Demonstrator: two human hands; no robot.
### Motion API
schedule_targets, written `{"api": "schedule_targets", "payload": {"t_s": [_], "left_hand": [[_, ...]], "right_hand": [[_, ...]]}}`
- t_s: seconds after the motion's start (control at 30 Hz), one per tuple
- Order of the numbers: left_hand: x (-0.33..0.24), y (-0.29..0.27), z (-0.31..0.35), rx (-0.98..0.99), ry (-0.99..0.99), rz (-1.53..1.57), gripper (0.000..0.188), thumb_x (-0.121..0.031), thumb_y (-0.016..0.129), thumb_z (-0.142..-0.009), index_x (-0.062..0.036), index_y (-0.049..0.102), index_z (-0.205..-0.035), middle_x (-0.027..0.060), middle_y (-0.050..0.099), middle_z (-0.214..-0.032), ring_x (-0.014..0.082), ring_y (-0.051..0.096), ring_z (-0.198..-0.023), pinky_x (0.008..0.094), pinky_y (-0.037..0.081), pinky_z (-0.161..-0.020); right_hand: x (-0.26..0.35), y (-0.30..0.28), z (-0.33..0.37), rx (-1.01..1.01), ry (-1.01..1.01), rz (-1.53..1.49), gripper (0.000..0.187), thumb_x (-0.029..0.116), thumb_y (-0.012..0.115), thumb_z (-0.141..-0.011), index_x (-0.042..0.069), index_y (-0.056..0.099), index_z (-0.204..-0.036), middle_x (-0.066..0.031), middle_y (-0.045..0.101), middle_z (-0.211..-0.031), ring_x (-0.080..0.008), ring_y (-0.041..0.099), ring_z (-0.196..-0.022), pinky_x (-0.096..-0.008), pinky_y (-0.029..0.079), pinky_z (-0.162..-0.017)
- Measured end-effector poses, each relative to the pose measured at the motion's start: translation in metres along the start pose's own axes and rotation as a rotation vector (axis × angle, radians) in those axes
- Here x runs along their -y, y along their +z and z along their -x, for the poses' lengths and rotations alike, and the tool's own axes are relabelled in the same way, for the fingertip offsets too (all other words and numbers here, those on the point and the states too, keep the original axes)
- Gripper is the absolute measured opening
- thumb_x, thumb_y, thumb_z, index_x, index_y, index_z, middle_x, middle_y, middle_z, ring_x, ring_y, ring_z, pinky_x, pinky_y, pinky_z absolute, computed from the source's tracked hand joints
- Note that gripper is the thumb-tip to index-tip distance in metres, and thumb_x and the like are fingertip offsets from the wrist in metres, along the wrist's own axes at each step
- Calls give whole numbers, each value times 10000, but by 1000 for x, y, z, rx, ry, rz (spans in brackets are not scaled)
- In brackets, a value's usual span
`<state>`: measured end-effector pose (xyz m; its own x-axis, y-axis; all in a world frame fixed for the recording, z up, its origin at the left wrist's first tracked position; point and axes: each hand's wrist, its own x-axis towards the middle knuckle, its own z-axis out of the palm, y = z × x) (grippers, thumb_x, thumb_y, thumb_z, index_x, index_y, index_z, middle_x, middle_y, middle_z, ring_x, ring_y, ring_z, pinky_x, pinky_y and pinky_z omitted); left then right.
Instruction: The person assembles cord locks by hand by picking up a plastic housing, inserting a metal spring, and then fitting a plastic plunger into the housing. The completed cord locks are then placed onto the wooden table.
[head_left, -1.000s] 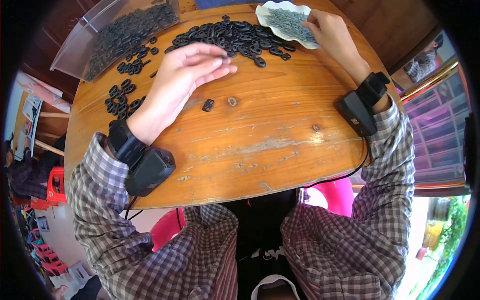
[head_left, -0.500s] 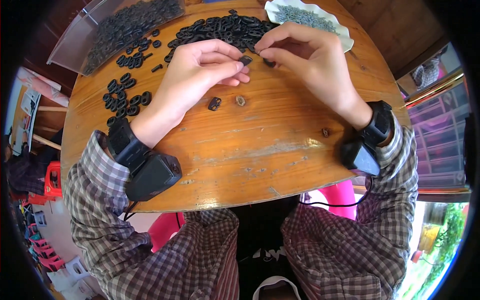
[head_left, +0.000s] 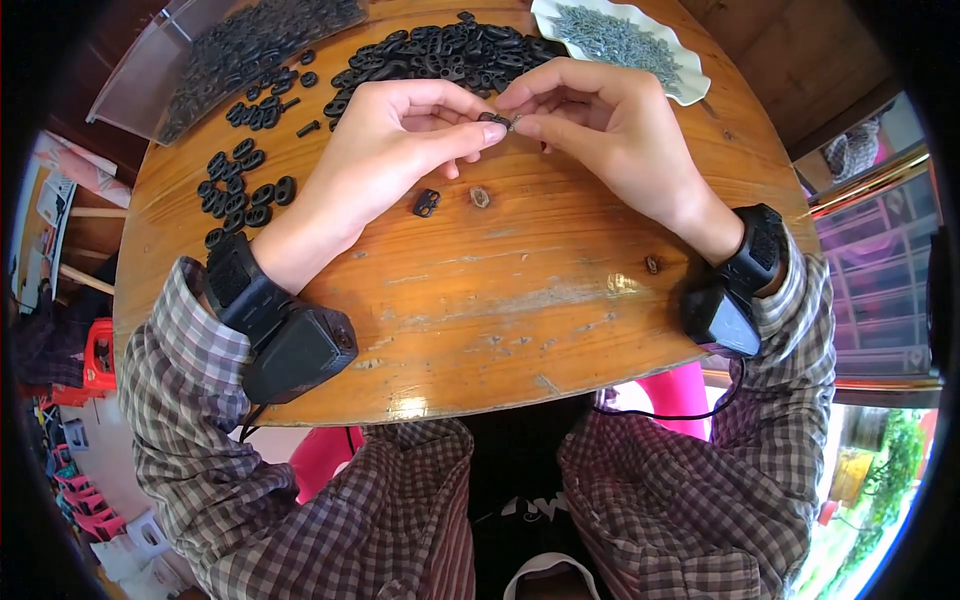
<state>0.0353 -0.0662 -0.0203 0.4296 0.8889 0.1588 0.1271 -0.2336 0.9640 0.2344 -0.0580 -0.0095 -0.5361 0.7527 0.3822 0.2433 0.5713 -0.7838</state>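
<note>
My left hand (head_left: 390,140) pinches a small black plastic piece (head_left: 492,118) between thumb and fingers, over the table's far middle. Close against it, my right hand (head_left: 625,135) has thumb and forefinger pinched on a tiny metallic piece (head_left: 515,122), too small to name. The two fingertips meet at the black piece, and whether the metal sits inside it I cannot tell. Nearer me, another black piece with holes (head_left: 427,203) lies alone on the wood. Just beyond both hands spreads a heap of black oval plastic parts (head_left: 430,55).
A clear plastic bin (head_left: 135,95) with many black parts stands far left. Loose black parts (head_left: 235,190) lie along the table's left side. At the far right, a white wavy-edged dish (head_left: 692,92) holds small silvery metal pieces (head_left: 610,40). The wooden table (head_left: 480,300) curves along its near edge.
My right hand has come left and down slightly, bringing its fingertips against the black piece in my left hand. The gap between the hands has closed.
</note>
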Motion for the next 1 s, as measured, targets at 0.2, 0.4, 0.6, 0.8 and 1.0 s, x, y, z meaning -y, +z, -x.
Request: {"api": "schedule_targets", "payload": {"t_s": [0.2,0.4,0.6,0.8,1.0], "left_hand": [[-1,3,1,-8,-22,-15,192,-158,622,-811,1,627,-919,18,596,-746,43,469,-593,172,368,-525],[-7,3,2,35,-27,-107,180,-164,620,-809,-9,620,-900,17,582,-717,40,464,-570,175,351,-492],[1,3,0,32,59,-92,146,-120,617,-781,-4,632,-868,3,579,-650,31,501,-558,173,361,-462],[5,3,-1,26,51,-94,141,-117,608,-767,-6,628,-851,2,573,-638,30,497,-545,178,358,-453],[5,0,-1,20,102,-118,138,-119,608,-769,-10,623,-854,10,578,-637,38,501,-535,181,360,-444]], "right_hand": [[1,2,1,22,-15,52,173,-29,560,-820,-48,543,-991,-55,568,-955,-93,556,-861,-216,470,-774],[4,2,2,11,-4,102,149,-25,569,-817,-35,531,-961,-51,560,-926,-93,558,-865,-217,471,-786],[5,3,3,25,-62,83,177,-32,578,-809,-29,529,-979,-50,558,-908,-92,555,-834,-217,468,-780],[11,2,4,42,-153,224,182,-65,573,-787,-26,543,-962,-52,566,-872,-94,549,-770,-227,480,-732],[11,-4,3,-13,-288,499,173,-62,583,-773,-20,565,-940,-40,583,-855,-92,547,-743,-233,482,-696]]}}
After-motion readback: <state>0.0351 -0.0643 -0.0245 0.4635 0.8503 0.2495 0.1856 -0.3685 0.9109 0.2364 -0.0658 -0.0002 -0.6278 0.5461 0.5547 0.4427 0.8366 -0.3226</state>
